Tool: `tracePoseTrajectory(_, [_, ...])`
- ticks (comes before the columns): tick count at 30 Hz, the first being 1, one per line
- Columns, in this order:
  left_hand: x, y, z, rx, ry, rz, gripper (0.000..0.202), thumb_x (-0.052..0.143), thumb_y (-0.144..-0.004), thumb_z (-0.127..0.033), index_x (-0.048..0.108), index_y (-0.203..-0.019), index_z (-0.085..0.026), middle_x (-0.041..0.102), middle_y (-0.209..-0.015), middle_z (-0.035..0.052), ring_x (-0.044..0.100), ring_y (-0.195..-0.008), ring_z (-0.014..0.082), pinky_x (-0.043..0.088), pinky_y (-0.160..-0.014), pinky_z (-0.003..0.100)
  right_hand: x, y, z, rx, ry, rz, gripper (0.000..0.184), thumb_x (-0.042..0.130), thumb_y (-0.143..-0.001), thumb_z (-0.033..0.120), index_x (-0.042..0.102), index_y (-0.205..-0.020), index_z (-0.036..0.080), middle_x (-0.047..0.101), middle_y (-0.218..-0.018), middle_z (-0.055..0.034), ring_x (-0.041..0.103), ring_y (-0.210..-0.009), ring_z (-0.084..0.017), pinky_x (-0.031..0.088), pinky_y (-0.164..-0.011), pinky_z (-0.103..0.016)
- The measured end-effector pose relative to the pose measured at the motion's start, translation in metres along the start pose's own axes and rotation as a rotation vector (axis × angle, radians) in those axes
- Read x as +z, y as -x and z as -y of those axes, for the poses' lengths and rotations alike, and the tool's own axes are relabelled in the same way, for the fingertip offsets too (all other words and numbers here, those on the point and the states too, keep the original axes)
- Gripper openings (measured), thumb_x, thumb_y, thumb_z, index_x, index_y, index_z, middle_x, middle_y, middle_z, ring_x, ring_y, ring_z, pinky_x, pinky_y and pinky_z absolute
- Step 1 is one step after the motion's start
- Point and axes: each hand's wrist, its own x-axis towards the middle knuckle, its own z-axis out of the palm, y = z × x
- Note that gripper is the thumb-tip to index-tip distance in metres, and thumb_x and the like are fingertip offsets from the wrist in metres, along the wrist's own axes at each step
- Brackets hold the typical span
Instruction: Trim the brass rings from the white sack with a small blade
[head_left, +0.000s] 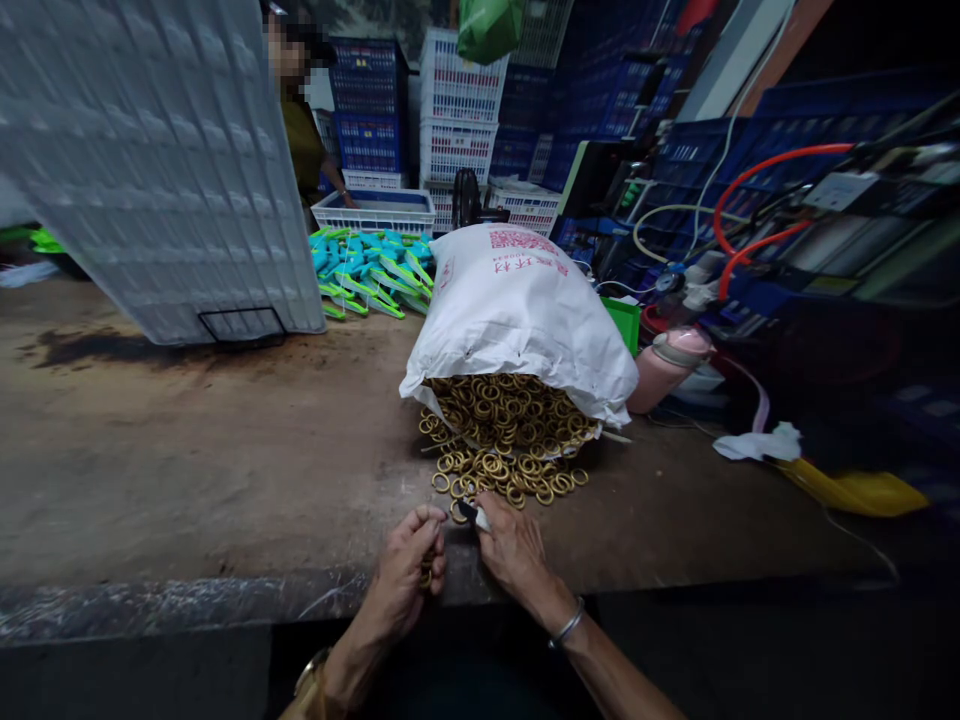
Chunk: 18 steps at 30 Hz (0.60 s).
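Observation:
My left hand [401,575] is closed near the table's front edge, with a few brass-coloured rings [427,572] showing between its curled fingers. Just to its right, my right hand [517,555] grips a small tool [472,514] with a dark blade-like tip and a white part; its exact kind is unclear. That tip is by a ring at the near edge of a loose pile of rings [517,470]. The pile spills from the open mouth of a white woven sack [517,300] lying on its side, with more rings inside.
A grey-white ribbed panel or crate [187,180] stands at left. Teal-and-green plastic pieces [367,268] lie behind the sack. A pink bottle [670,365], a white cloth [757,443] and orange hoses are at right. Another person [304,150] stands beyond, near stacked crates [461,110].

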Motion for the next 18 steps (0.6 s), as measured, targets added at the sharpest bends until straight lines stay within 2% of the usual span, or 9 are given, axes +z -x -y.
tracePoseTrajectory(3, [0.001, -0.005, 0.003, 0.086, -0.203, -0.064, 0.038, 0.059, -0.072, -0.045, 0.049, -0.098, -0.019, 0.044, -0.054, -0.0087, 0.04, -0.039, 0.0053, 0.03, -0.034, 0.014, -0.001, 0.0, -0.004, 0.03, -0.129, -0.006, 0.017, 0.041, -0.075, 0.011, 0.054, -0.082, 0.019, 0.06, -0.076, -0.0022, 0.052, -0.069, -0.014, 0.031, -0.06, -0.023])
tracePoseTrajectory(5, [0.004, -0.008, 0.002, 0.116, -0.31, -0.076, 0.041, 0.058, -0.072, -0.045, 0.05, -0.102, -0.018, 0.043, -0.052, -0.0091, 0.039, -0.038, 0.0059, 0.031, -0.034, 0.015, -0.005, -0.001, -0.006, 0.048, -0.298, 0.016, 0.012, 0.041, -0.08, 0.021, 0.051, -0.074, 0.019, 0.054, -0.067, 0.0004, 0.047, -0.062, -0.013, 0.032, -0.057, -0.022])
tracePoseTrajectory(8, [0.01, -0.011, 0.0, 0.127, -0.385, -0.04, 0.041, 0.057, -0.072, -0.044, 0.052, -0.102, -0.017, 0.043, -0.052, -0.0086, 0.039, -0.038, 0.0064, 0.032, -0.033, 0.015, -0.011, 0.0, -0.004, 0.047, -0.627, 0.087, 0.021, 0.043, -0.081, 0.034, 0.047, -0.068, 0.019, 0.045, -0.061, 0.0038, 0.041, -0.058, -0.01, 0.034, -0.056, -0.021])
tracePoseTrajectory(12, [0.013, -0.014, 0.002, 0.12, -0.394, 0.032, 0.035, 0.056, -0.072, -0.046, 0.056, -0.09, -0.016, 0.046, -0.053, -0.007, 0.037, -0.036, 0.005, 0.03, -0.032, 0.015, -0.016, 0.002, 0.0, 0.088, -0.925, 0.175, 0.021, 0.05, -0.076, 0.038, 0.048, -0.068, 0.018, 0.038, -0.056, 0.0066, 0.034, -0.051, -0.008, 0.031, -0.049, -0.019])
tracePoseTrajectory(15, [0.011, -0.014, 0.005, 0.118, -0.395, 0.036, 0.03, 0.057, -0.072, -0.045, 0.055, -0.079, -0.016, 0.045, -0.052, -0.0068, 0.036, -0.036, 0.0046, 0.03, -0.033, 0.015, -0.014, 0.002, 0.001, 0.156, -0.996, 0.202, 0.021, 0.051, -0.076, 0.038, 0.048, -0.07, 0.019, 0.033, -0.052, 0.0081, 0.029, -0.046, -0.007, 0.026, -0.044, -0.018])
tracePoseTrajectory(18, [0.01, -0.011, 0.006, 0.14, -0.415, -0.01, 0.024, 0.057, -0.073, -0.041, 0.053, -0.072, -0.017, 0.045, -0.051, -0.0067, 0.035, -0.037, 0.0045, 0.029, -0.035, 0.016, -0.011, 0.001, 0.002, 0.18, -0.943, 0.165, 0.02, 0.049, -0.076, 0.038, 0.048, -0.071, 0.019, 0.034, -0.053, 0.0079, 0.029, -0.046, -0.007, 0.027, -0.044, -0.018])
